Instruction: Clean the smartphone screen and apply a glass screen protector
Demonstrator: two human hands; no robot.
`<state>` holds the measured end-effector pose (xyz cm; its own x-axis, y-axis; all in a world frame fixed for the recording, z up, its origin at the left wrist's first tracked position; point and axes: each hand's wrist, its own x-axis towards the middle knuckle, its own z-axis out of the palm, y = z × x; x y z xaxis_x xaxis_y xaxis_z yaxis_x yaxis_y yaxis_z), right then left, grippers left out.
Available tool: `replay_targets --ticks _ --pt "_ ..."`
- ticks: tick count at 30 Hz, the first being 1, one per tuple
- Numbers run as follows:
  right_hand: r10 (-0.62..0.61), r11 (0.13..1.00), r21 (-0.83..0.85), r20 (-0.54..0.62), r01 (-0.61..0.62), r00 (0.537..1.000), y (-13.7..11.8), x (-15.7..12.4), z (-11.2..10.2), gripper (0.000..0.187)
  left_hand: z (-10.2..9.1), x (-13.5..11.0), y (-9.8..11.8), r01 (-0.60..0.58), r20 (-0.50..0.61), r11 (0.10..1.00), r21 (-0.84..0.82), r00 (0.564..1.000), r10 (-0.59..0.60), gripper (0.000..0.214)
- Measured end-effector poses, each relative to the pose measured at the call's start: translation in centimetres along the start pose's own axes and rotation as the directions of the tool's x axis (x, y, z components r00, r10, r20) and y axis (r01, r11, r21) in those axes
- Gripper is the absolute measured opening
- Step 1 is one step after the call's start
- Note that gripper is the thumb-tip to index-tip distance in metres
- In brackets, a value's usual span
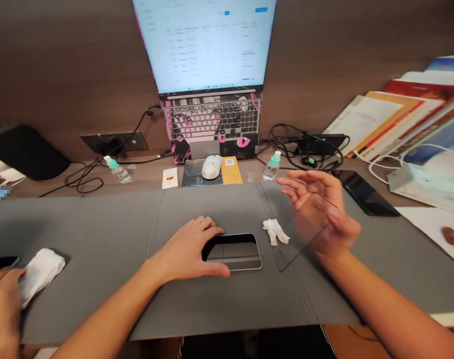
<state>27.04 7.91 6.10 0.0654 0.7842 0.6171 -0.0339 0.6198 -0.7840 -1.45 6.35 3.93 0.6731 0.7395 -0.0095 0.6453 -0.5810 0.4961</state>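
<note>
Squarely in front of us the phone [234, 252] lies flat on the grey mat [100, 234] that covers the tabletop, screen up, with its long axis running left to right. Our left hand [187, 249] is on it: the fingers curl over its left end and the thumb lies along the near edge, a closed grip that pins it in place. To the right of the phone, apart from it, our right hand [320, 214] holds a clear sheet [289, 249] by its edges. That grip is light and somewhat blurred, the fingers spread and the palm turned towards the left. The sheet is tilted, its near-left corner low over the mat and pointing towards the phone's right end, its long axis slanting away to the far right. A crumpled wipe [275, 231] sits on the mat between the two hands. Both our forearms reach in from the near edge, the left wrist resting low and the right one raised. Farther back stand a mouse [211, 166], two small bottles [272, 166] and an open laptop [212, 114]. At the lower left another person's hand [2, 299] rests on a white cloth [40, 271].
</note>
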Motion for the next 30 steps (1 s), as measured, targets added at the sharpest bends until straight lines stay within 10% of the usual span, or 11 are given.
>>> replay_targets --ticks 10,14,20,25,30 --pt "-0.031 0.979 0.202 0.121 0.006 0.992 0.6 -1.9 1.8 0.071 1.4 3.3 7.6 0.013 -0.067 0.967 -0.255 0.997 -0.031 0.109" --pt "-0.034 0.986 0.163 0.039 0.028 0.999 0.2 -1.6 1.1 0.073 1.3 5.9 9.3 0.008 -0.008 0.920 -0.391 1.000 -0.012 0.065" --pt "0.127 0.985 0.113 0.009 -0.127 0.992 1.4 -0.5 0.1 0.073 -2.3 5.5 3.9 0.066 -0.180 0.957 -0.283 0.976 -0.121 0.053" --pt "0.109 0.951 -0.295 0.027 -0.096 0.994 2.1 -0.3 -0.3 0.044 -2.2 4.7 -1.5 0.156 -0.189 0.976 0.154 0.974 -0.126 0.067" --pt "0.204 0.777 -0.630 0.251 0.000 0.946 1.2 0.5 -2.1 0.023 -2.4 3.9 -2.9 0.086 -0.390 0.978 0.189 0.921 -0.006 0.051"
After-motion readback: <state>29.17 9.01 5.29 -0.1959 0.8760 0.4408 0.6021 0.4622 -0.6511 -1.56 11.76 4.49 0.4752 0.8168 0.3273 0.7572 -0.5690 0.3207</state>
